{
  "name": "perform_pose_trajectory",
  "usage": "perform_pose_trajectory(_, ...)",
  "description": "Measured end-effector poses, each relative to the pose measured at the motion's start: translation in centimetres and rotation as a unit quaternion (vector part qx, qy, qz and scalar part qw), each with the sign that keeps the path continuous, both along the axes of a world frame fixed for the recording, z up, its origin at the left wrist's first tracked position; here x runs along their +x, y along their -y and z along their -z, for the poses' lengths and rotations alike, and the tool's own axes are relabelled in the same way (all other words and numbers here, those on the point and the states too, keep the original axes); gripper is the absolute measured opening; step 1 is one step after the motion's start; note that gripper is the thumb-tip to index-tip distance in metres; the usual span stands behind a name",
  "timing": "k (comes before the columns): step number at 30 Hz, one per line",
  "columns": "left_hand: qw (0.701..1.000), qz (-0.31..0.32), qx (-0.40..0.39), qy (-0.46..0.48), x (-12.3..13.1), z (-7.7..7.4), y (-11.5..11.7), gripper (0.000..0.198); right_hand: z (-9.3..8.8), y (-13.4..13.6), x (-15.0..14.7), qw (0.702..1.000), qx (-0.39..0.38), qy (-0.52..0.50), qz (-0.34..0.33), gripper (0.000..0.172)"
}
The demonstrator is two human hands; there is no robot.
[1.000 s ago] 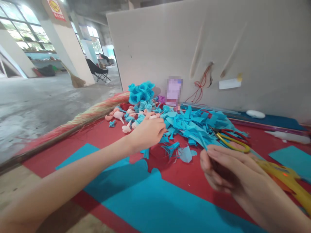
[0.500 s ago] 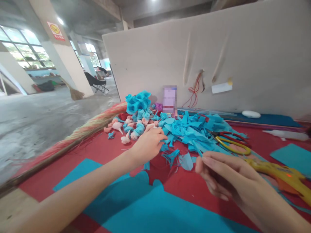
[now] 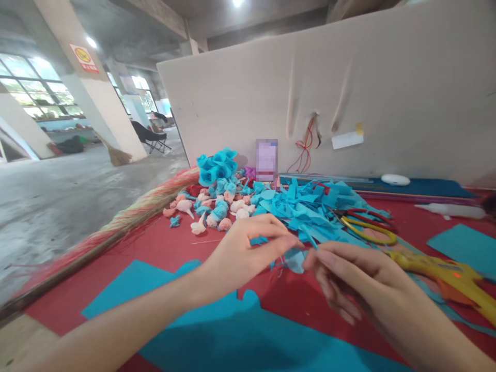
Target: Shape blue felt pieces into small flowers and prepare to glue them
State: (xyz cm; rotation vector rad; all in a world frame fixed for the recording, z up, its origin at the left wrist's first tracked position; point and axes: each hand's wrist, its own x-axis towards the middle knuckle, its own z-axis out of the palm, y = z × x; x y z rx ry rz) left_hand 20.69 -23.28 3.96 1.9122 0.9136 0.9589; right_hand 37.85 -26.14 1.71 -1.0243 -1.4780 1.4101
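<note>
My right hand (image 3: 351,274) pinches a narrow blue paper strip (image 3: 310,238) between thumb and forefinger, the strip pointing up and away. Just left of it, my left hand (image 3: 251,248) reaches in with thumb and fingertips drawn together; whatever they hold, if anything, is too small to make out. Both sets of fingertips nearly meet above a pale blue paper petal (image 3: 295,262). Behind them lies a heap of cut blue paper pieces (image 3: 298,204). Large blue paper sheets (image 3: 217,336) spread over the red table cover (image 3: 271,294) below my hands.
Small pink and blue paper flowers (image 3: 220,209) lie left of the heap, with larger blue paper roses (image 3: 217,166) behind. Yellow-handled scissors (image 3: 368,232) and a yellow glue gun (image 3: 445,276) are on the right. A phone (image 3: 267,159) stands against the grey panel (image 3: 232,98).
My left hand has moved right and toward me, from beside the paper flowers to the right hand's fingertips. The right hand keeps its pinch on the strip. The view has shifted slightly.
</note>
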Motion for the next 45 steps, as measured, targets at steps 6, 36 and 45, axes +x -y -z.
perform_pose_trajectory(6, 1.0, -0.006, 0.025, -0.001, 0.2, -0.1, 0.2, 0.013, 0.0, 0.0, 0.6, 0.995, 0.064, 0.029, 0.072, 0.025)
perform_pose_trajectory(36, 0.983, -0.072, -0.124, 0.111, 0.7, -0.1, 1.6, 0.009, -1.0, 1.6, 0.0, 0.98, 0.145, 0.132, 0.028, 0.033)
perform_pose_trajectory(45, 0.972, -0.038, -0.166, 0.164, 0.5, 0.0, 2.2, 0.004, -1.0, 1.5, -0.4, 0.978, 0.125, 0.157, 0.053, 0.039)
